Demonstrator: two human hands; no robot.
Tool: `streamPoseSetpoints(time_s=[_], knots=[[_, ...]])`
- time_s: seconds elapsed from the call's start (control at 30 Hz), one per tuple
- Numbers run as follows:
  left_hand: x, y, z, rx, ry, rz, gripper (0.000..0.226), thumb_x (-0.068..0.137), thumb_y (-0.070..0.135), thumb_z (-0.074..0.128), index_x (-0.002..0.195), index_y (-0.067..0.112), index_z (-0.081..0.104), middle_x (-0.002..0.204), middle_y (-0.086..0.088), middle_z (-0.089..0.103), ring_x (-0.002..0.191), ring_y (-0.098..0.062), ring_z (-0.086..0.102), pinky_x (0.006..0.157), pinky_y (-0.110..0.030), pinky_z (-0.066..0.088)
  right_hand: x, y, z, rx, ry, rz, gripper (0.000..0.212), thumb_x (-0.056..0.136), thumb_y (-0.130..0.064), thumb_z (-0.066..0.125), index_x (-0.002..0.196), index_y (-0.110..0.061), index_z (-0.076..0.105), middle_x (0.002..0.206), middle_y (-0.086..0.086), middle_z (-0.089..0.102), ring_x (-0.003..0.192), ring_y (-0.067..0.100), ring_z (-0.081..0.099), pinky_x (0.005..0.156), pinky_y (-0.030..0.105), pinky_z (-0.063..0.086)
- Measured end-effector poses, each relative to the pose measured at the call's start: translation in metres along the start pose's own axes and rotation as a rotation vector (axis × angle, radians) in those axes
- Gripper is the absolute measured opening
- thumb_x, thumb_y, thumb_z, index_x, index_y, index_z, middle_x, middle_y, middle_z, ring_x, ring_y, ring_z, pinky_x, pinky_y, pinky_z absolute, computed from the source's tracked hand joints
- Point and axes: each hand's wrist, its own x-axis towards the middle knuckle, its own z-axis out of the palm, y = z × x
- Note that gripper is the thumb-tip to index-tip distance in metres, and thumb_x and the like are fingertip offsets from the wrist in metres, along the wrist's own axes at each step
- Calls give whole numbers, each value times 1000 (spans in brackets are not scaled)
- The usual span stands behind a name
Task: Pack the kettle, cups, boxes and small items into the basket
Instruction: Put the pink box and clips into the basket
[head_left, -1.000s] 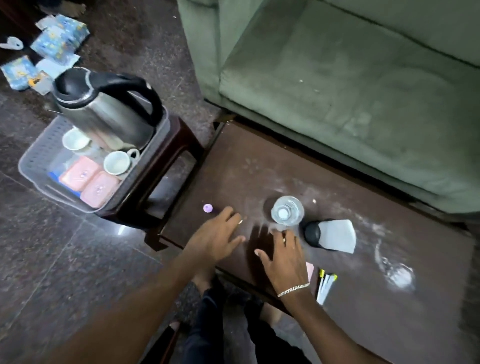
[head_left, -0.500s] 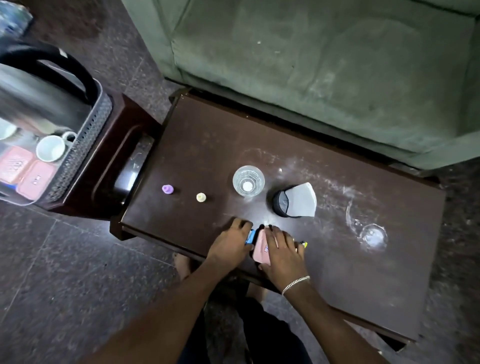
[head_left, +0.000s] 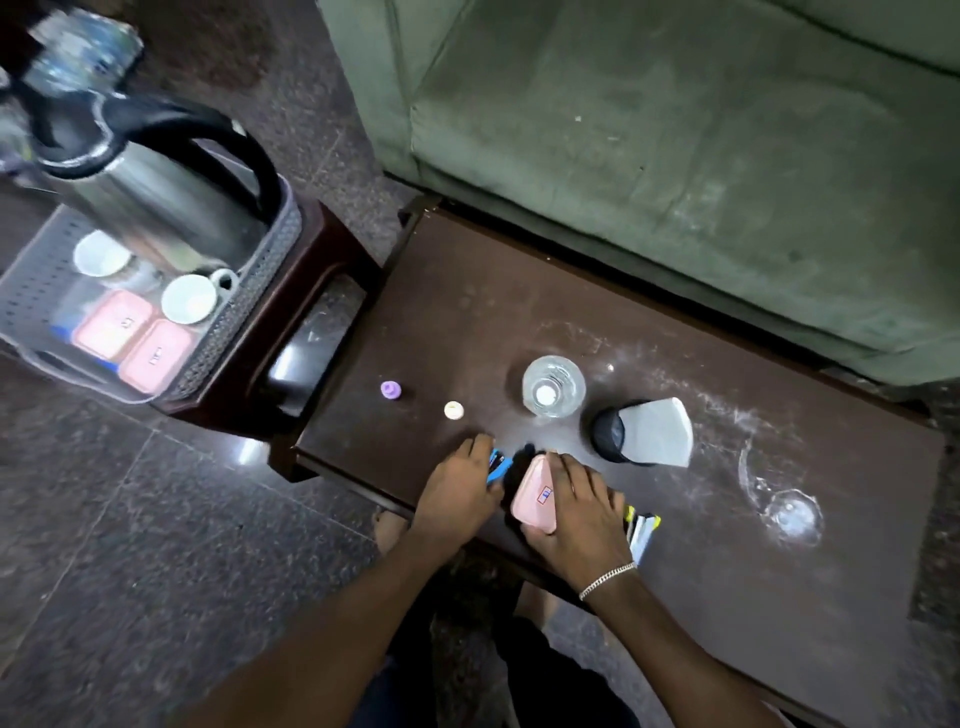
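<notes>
A grey perforated basket (head_left: 244, 317) stands on a small stool at the left. It holds a steel kettle (head_left: 156, 192) with a black handle, two white cups (head_left: 188, 299) and two pink boxes (head_left: 132, 340). On the dark table, my right hand (head_left: 582, 509) grips a small pink box (head_left: 535, 493) near the front edge. My left hand (head_left: 460, 491) lies closed over a small blue item (head_left: 496, 465). A purple cap (head_left: 390, 389) and a cream cap (head_left: 453, 410) lie left of a clear glass (head_left: 553, 385).
A black cup lying on its side with a white paper (head_left: 649, 431) rests right of the glass. Sachets (head_left: 641, 530) lie beside my right hand. White powder marks the table at the right (head_left: 789, 514). A green sofa (head_left: 675, 156) runs behind the table.
Both hands have moved from the table's middle to its front edge. The right hand has taken hold of the pink box and the left covers the blue item. The view has shifted.
</notes>
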Motion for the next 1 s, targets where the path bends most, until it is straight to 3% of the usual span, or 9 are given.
streamPoseSetpoints(time_s=[0.3, 0.5, 0.63, 0.9, 1.0], knots=[[-21, -94, -171, -133, 405, -122, 40, 78, 21, 79, 116, 14, 67, 113, -5, 70, 98, -27, 70, 81, -27, 45, 48, -161, -52, 99, 198, -204, 106, 58, -61, 73, 148, -12, 45, 133, 4, 59, 109, 30, 58, 81, 47, 50], [-34, -189, -277, -71, 523, -211, 37, 82, 19, 80, 116, 11, 67, 110, -9, 67, 96, -30, 66, 80, -35, 50, 84, -283, -78, 119, 264, -346, 106, 61, -71, 64, 148, -14, 42, 137, 1, 55, 110, 25, 52, 80, 47, 49], [-32, -250, -325, -28, 556, -274, 33, 80, 13, 83, 109, 6, 69, 102, -13, 67, 87, -35, 67, 75, -40, 54, 108, -352, -83, 154, 301, -412, 101, 61, -72, 64, 144, -17, 46, 135, -2, 56, 112, 24, 53, 81, 44, 44], [-7, -334, -377, 64, 500, -348, 24, 80, 11, 79, 101, 4, 68, 100, -18, 67, 90, -40, 64, 72, -38, 46, 147, -456, -71, 92, 291, -447, 91, 66, -72, 64, 138, -19, 49, 128, 0, 58, 113, 27, 47, 83, 48, 41], [4, -350, -387, 76, 478, -359, 27, 82, 11, 77, 106, 2, 69, 105, -21, 66, 95, -42, 64, 76, -42, 49, 163, -483, -61, 82, 273, -461, 82, 67, -69, 69, 129, -18, 50, 126, 2, 60, 113, 28, 48, 87, 50, 40]])
